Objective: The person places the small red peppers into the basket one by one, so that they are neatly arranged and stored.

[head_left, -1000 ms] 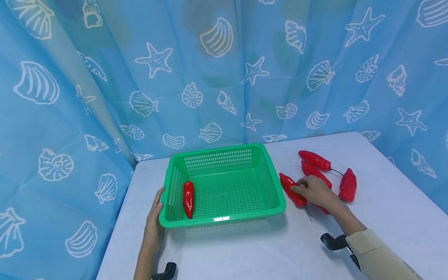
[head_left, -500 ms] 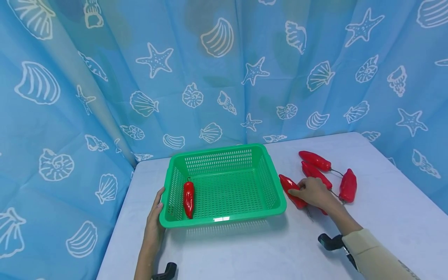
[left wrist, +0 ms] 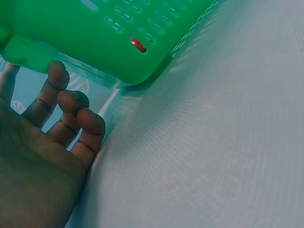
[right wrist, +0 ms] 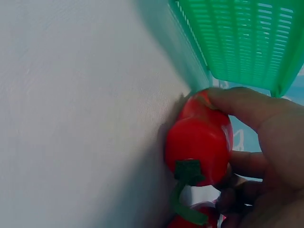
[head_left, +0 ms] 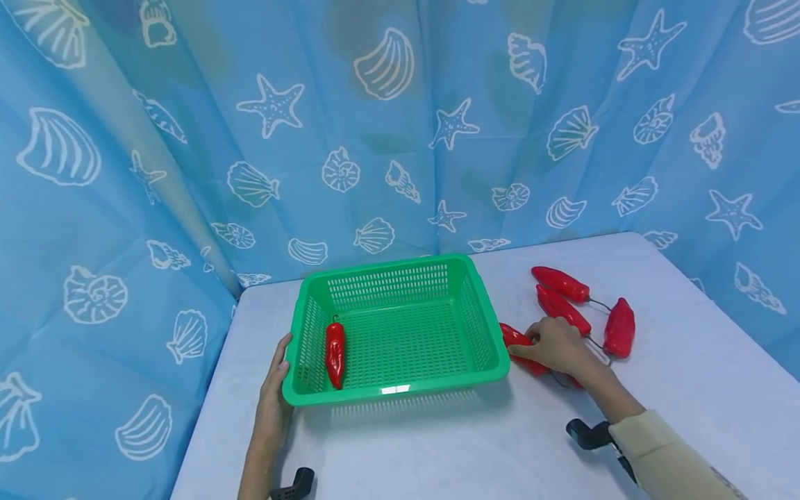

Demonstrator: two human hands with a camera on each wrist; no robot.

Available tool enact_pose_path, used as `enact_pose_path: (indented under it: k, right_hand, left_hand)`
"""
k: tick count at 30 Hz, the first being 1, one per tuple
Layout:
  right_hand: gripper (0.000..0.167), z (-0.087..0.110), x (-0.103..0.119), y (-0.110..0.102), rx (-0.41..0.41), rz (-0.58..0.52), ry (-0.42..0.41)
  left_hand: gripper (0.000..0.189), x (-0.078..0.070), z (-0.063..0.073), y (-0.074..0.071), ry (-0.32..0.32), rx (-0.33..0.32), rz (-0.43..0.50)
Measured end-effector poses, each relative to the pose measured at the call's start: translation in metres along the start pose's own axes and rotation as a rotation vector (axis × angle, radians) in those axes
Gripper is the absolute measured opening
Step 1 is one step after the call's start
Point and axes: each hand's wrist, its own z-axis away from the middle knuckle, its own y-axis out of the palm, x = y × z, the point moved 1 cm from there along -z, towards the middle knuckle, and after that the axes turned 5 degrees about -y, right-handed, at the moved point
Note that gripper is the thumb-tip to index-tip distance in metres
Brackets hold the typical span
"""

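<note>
A long red chili pepper (head_left: 514, 337) lies on the table close to the right wall of a green plastic basket (head_left: 344, 398). My right hand (head_left: 559, 345) pinches it between thumb and fingers; its green stem end (right wrist: 188, 171) faces the right wrist camera. My left hand (head_left: 271, 399) rests against the basket's left side, fingers loosely extended with the tips at the rim. Inside the basket, along its left wall, lies another red chili pepper (head_left: 335, 354). One more pepper (right wrist: 197, 217) shows partly below the pinched one in the right wrist view.
Several red peppers lie right of the basket: one at the back (head_left: 559, 283), one just before it (head_left: 562, 310) and one farther right (head_left: 619, 328). A white cloth covers the table (head_left: 406, 458). A blue curtain (head_left: 375, 173) with shell prints hangs behind and beside it.
My right hand's thumb has moved slightly toward the basket along the pepper, and the pepper has shifted a little and turned. My left hand and the basket stay in place.
</note>
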Motion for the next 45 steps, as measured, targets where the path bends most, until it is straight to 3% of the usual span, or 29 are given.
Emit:
enact_pose_path:
  k: [7,14,25,35,45]
  right_hand:
    - [0.070,0.001,0.005,-0.001,-0.048,-0.024,0.011]
    - [0.059,0.002,0.009,-0.009,-0.120,-0.079,0.013]
    - [0.054,0.002,0.023,-0.023,-0.162,-0.102,0.010]
    - [0.056,0.011,0.038,-0.037,-0.192,-0.116,-0.056]
    - [0.056,0.012,0.059,-0.036,-0.177,-0.141,-0.044]
  left_hand:
    - [0.062,0.000,0.001,-0.001,0.009,0.002,-0.001]
    - [0.061,-0.003,0.001,-0.002,0.008,0.000,0.000]
    - [0.062,-0.002,0.001,-0.002,0.006,-0.014,0.006]
    - [0.060,-0.001,0.000,-0.001,0.008,-0.003,0.009]
    - [0.060,0.001,0.001,0.000,0.009,0.009,0.012]
